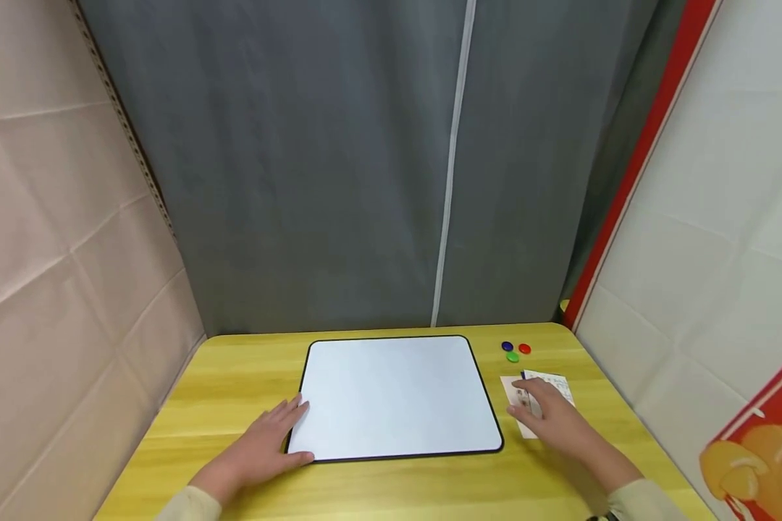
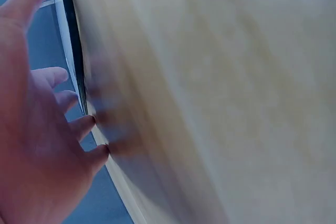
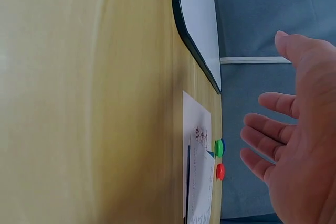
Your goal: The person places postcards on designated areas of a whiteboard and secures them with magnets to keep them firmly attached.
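Note:
A whiteboard (image 1: 397,398) with a thin black rim lies flat on the wooden table. My left hand (image 1: 261,445) rests at its near left corner, fingers spread, with fingertips and thumb on the board's edge. In the left wrist view the fingers of the left hand (image 2: 47,124) are extended along the dark rim. My right hand (image 1: 554,416) hovers over some printed papers (image 1: 554,380) to the right of the board. The right wrist view shows the right hand (image 3: 299,129) loosely bent with nothing held, apart from the papers (image 3: 199,177).
Behind the papers lie a blue magnet (image 1: 507,346), a red magnet (image 1: 524,349) and a green magnet (image 1: 512,357), all round. A grey curtain (image 1: 326,166) hangs at the table's back edge. White sheeting (image 1: 710,239) stands on the right, pale sheeting (image 1: 59,253) on the left.

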`<state>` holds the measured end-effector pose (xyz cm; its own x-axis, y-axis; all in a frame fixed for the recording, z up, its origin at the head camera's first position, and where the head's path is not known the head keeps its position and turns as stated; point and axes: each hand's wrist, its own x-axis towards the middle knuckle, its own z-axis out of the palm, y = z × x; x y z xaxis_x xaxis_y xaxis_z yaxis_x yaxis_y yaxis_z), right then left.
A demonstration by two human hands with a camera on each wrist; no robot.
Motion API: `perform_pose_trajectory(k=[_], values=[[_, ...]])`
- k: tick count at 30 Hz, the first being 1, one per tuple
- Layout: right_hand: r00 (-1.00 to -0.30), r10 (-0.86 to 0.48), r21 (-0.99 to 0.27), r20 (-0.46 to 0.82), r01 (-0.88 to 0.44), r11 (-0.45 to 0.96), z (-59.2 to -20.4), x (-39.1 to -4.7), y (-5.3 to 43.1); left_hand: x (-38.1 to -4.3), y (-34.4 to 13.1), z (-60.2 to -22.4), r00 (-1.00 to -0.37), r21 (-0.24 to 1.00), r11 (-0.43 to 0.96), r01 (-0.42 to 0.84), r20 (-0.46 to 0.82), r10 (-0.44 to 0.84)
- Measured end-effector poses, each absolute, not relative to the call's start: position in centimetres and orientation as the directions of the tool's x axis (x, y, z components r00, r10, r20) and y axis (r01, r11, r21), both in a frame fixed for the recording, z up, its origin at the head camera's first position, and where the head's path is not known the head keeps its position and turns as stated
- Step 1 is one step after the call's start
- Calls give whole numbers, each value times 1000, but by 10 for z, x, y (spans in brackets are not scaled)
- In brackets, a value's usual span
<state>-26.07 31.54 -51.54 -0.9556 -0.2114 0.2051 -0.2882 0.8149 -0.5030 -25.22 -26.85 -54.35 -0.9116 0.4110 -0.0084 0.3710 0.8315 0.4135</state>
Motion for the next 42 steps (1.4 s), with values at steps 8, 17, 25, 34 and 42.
perform_pose_trajectory(k=[8,17,25,34,42], values=[[-965,-193,-526,177,-258,810,-515,-259,321,-254,-268,-541,-915,400,848,348,-53,400],[-980,-142,-520,140,-195,832,-517,-263,338,-250,-266,-535,-910,439,830,346,-60,411],[-992,-84,-509,90,-119,853,-512,-272,358,-251,-269,-539,-907,437,831,344,-74,414],[-997,-69,-452,15,-69,889,-515,-297,398,-252,-270,-540,-912,442,838,320,-97,400],[-994,-101,-456,-48,-69,887,-516,-315,414,-255,-270,-541,-907,426,838,342,-82,412]])
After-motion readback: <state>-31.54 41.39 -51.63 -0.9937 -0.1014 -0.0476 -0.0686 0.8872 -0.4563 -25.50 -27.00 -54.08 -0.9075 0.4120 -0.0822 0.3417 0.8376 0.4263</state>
